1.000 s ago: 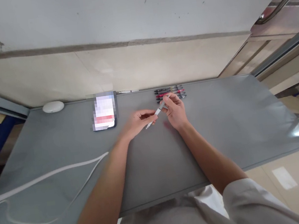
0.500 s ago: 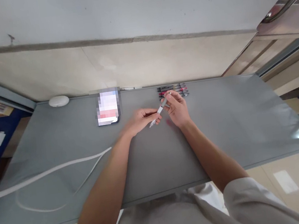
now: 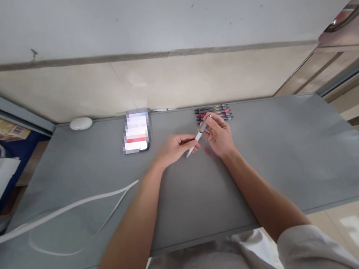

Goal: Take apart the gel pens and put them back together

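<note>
A white and grey pen [image 3: 199, 136] slants between my two hands above the grey table [image 3: 196, 208]. Its lower white part is pinched by my left hand [image 3: 178, 147], with the tip sticking out below the fingers. My right hand [image 3: 220, 135] grips the grey upper end between thumb and fingers. Just behind my right hand lies a row of several pens [image 3: 212, 109], dark ones and a red one, partly covered by its fingers.
A lit phone [image 3: 137, 131] lies left of my hands. A white rounded case [image 3: 81, 123] sits at the back left, and a thin white pen-like item [image 3: 163, 109] lies along the wall. White cable [image 3: 66, 209] crosses the left side.
The whole view has shifted slightly, so the table and hands appear a little lower and further right. Both hands keep their hold on the pen.
</note>
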Demonstrator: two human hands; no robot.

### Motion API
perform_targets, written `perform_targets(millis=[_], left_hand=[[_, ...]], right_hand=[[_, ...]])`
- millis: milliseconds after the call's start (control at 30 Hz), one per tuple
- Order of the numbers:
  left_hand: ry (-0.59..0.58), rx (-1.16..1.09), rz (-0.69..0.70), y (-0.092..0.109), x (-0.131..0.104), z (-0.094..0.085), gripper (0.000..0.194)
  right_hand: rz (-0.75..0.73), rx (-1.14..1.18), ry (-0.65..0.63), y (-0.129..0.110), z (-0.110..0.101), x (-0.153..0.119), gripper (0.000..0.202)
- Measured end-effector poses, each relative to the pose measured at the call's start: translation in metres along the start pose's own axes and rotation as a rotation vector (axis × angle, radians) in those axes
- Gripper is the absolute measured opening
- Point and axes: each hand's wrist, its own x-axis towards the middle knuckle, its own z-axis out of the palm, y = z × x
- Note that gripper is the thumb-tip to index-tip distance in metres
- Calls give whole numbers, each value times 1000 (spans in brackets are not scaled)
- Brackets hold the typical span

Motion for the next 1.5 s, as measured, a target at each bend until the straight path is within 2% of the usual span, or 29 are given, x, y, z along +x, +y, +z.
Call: perform_targets(millis=[100, 267, 400, 500, 600, 700, 867, 967, 1100, 1267, 1500], left_hand=[[-12, -6, -24, 0, 0, -1, 33], [81, 24, -33, 3, -1, 1, 35], [84, 66, -38, 4, -2, 0, 33], [58, 46, -60, 5, -4, -1, 32], [-25, -37, -88, 7, -5, -2, 32], [-66, -66, -100, 11, -6, -2, 34], [32, -19, -105, 11, -6, -1, 37], [44, 10, -103, 10, -6, 0, 36], [-7, -2, -96, 11, -7, -1, 28], [-91, -66, -99, 11, -8, -2, 30], [42, -18, -100, 10, -5, 0, 35]], right_hand=[[-5, -7, -35, -1, -1, 0, 16], [-36, -10, 34, 2, -3, 2, 18], [-41, -32, 65, 3, -3, 3, 21], [0, -32, 44, 2, -2, 2, 19], [42, -9, -38, 0, -3, 1, 18], [34, 2, -69, -2, -5, 1, 18], [-6, -2, 26, -1, -4, 2, 18], [-11, -10, 41, 0, -3, 2, 19], [13, 3, -5, 0, -3, 1, 17], [99, 9, -104, -2, -6, 0, 23], [-6, 21, 9, 1, -7, 5, 21]])
